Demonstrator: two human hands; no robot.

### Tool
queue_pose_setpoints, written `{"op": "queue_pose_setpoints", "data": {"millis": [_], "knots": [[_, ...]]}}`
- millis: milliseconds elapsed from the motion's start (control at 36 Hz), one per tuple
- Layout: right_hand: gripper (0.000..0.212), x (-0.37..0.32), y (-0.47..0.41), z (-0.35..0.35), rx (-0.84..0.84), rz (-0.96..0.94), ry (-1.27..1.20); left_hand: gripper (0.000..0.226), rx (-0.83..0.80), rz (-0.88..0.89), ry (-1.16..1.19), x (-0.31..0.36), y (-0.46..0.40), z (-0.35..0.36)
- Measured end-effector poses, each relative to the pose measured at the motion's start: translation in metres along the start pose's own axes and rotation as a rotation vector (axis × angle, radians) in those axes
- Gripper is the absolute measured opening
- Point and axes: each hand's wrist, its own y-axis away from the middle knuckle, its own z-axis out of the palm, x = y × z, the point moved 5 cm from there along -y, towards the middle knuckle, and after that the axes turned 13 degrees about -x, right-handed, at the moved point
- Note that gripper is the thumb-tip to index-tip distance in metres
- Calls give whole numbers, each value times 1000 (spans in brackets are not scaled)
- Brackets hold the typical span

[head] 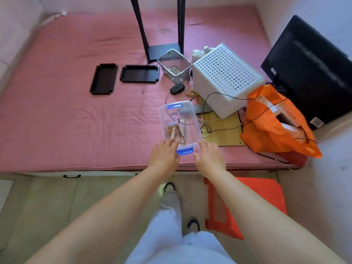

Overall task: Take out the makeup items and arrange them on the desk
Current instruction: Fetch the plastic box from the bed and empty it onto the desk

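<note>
**Both hands at the near end of the box**

We see the pink padded surface (76, 121) bearing a clear plastic box with blue latches (192, 119), makeup items (176, 131) inside. Our left hand (164, 155) and right hand (208, 156) touch its near end, fingers relaxed, gripping nothing.

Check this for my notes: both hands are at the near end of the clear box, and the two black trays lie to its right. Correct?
Not quite. The head view shows both hands, left and right, at the near end of the clear box, but the two black trays lie to its left, farther back.
</note>
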Motion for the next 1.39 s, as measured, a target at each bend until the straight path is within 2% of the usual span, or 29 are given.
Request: {"op": "queue_pose_setpoints", "data": {"millis": [167,361,583,667,861,1000,1194,1250,1389], "knots": [[47,1,-52,6,-86,49,-102,51,-105,9,0,-21,-48,-2],[48,2,-133,23,-197,166,-221,47,-280,-27,105,-62,-136,8],[41,10,-211,54,-406,209,-175,47,-401,-75,244,-84,-215,45],[40,13,-242,73,-470,224,-164,51,-405,-150,362,-91,-240,60],[37,24,-309,111,-486,231,-146,49,-437,-332,568,-103,-285,105],[31,36,-348,125,-463,200,10,45,-391,-383,534,-106,-315,124],[26,41,-389,141,-413,249,5,35,-447,-521,494,-115,-347,153],[30,43,-397,144,-391,269,9,33,-444,-530,471,-114,-352,159],[54,44,-409,146,-370,332,-102,32,-445,-556,488,-113,-358,172]]}}
